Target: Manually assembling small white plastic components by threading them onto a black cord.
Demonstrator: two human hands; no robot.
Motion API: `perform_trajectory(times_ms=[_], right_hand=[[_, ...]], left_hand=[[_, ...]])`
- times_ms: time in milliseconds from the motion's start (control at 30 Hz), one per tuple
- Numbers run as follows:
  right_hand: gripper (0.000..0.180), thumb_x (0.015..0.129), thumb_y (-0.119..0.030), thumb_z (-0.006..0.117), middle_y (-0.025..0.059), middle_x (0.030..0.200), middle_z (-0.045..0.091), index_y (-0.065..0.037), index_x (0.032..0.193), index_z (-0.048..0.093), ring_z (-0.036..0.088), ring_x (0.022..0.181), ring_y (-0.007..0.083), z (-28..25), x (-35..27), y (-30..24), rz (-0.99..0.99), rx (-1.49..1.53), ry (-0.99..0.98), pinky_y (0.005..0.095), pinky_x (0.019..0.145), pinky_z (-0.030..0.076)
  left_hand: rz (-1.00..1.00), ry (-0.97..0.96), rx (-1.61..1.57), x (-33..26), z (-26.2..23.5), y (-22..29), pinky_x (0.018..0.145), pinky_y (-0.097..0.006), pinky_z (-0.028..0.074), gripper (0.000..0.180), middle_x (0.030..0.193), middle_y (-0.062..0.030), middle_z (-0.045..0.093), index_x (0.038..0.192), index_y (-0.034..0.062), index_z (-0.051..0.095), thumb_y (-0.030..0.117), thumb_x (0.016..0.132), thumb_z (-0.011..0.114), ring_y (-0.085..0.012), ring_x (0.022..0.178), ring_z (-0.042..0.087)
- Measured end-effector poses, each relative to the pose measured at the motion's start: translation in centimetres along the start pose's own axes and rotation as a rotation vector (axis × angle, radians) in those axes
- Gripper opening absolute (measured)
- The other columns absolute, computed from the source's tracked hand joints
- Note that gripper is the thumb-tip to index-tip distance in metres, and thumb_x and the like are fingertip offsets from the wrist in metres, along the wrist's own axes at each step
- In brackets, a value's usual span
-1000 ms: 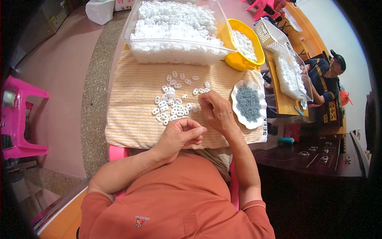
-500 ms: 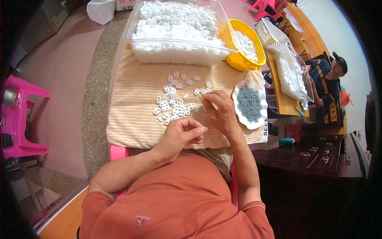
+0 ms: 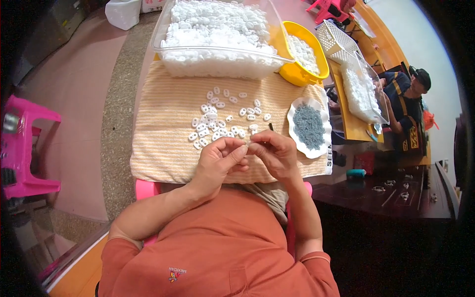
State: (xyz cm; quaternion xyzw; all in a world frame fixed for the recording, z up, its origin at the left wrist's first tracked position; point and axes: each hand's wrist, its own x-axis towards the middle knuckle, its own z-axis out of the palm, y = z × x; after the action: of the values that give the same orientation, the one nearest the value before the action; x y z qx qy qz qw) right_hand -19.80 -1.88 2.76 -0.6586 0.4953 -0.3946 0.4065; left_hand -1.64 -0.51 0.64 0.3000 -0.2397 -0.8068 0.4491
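Note:
My left hand point(image 3: 217, 162) and my right hand point(image 3: 275, 156) meet fingertip to fingertip over the near part of a striped towel point(image 3: 163, 133). Both are closed in a pinch, and something small and pale shows between them, too covered to name. A short black tip point(image 3: 271, 127) stands out just beyond my right fingers; whether I hold it cannot be told. Beyond the hands lie several loose white oval plastic pieces point(image 3: 203, 127), each with two holes, some heaped. Right of my right hand, a scalloped white plate point(image 3: 293, 140) holds tiny grey parts point(image 3: 309, 126).
A clear bin point(image 3: 222, 54) full of white pieces stands at the towel's far edge, beside a yellow basin point(image 3: 295, 73) holding more. At the right, a person point(image 3: 403, 99) sits by another filled clear bin point(image 3: 366, 94). A pink stool point(image 3: 32, 143) stands on the left.
My right hand has come back from the white pieces toward me and now meets my left fingertips. The left hand has risen slightly. The black tip has come into sight.

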Motion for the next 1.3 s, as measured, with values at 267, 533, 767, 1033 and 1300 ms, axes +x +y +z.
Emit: perform_trajectory(times_ms=[267, 533, 767, 1033, 1300], right_hand=[[0.017, 0.081, 0.002, 0.071, 0.01, 0.087, 0.067, 0.004, 0.097, 0.066, 0.063, 0.078, 0.0138, 0.1, -1.6, 0.2, -0.169, 0.008, -0.008, 0.0247, 0.068, 0.049], [0.016, 0.083, 0.002, 0.069, 0.0105, 0.086, 0.064, 0.003, 0.098, 0.064, 0.064, 0.077, 0.015, 0.6, -2.2, 0.4, -0.208, 0.095, 0.003, 0.0253, 0.066, 0.051], [0.017, 0.081, 0.003, 0.07, 0.0114, 0.087, 0.062, 0.002, 0.097, 0.064, 0.064, 0.074, 0.0162, -0.5, -2.8, -0.1, -0.244, -0.074, 0.057, 0.0252, 0.064, 0.052], [0.02, 0.078, -0.001, 0.071, 0.0124, 0.088, 0.064, 0.0, 0.097, 0.065, 0.063, 0.067, 0.019, -9.0, -2.2, 2.3, -0.122, -0.761, 0.402, 0.0289, 0.055, 0.049], [0.021, 0.084, -0.019, 0.066, 0.0136, 0.095, 0.065, -0.005, 0.098, 0.069, 0.064, 0.085, 0.0339, -11.6, -1.8, 2.3, 0.136, -0.957, 0.254, 0.0402, 0.073, 0.05]], left_hand=[[-0.107, -0.042, -0.032, -0.3, 0.3, 0.0, 0.073, -0.027, 0.057, 0.014, 0.086, -0.0015, 0.063, 0.1, 0.0047, 0.062, 0.017, 0.094, 0.061, -0.0077, 0.077, 0.06], [-0.073, -0.033, -0.017, -0.2, 0.4, -0.5, 0.073, -0.026, 0.055, 0.012, 0.085, -0.0033, 0.063, 0.098, 0.005, 0.06, 0.016, 0.095, 0.06, -0.0098, 0.077, 0.061], [-0.057, -0.061, 0.008, -0.1, -0.1, -0.8, 0.074, -0.028, 0.058, 0.011, 0.088, -0.005, 0.065, 0.096, 0.0038, 0.059, 0.015, 0.095, 0.059, -0.0109, 0.076, 0.064], [-0.086, -0.017, 0.045, -0.2, 0.2, -0.6, 0.074, -0.03, 0.058, 0.013, 0.092, -0.0079, 0.065, 0.101, 0.0019, 0.06, 0.01, 0.092, 0.062, -0.0133, 0.08, 0.065], [-0.109, -0.027, 0.06, -0.2, 0.1, -0.9, 0.076, -0.03, 0.058, 0.013, 0.093, -0.0078, 0.066, 0.103, 0.0026, 0.061, 0.008, 0.091, 0.062, -0.0138, 0.081, 0.065]])
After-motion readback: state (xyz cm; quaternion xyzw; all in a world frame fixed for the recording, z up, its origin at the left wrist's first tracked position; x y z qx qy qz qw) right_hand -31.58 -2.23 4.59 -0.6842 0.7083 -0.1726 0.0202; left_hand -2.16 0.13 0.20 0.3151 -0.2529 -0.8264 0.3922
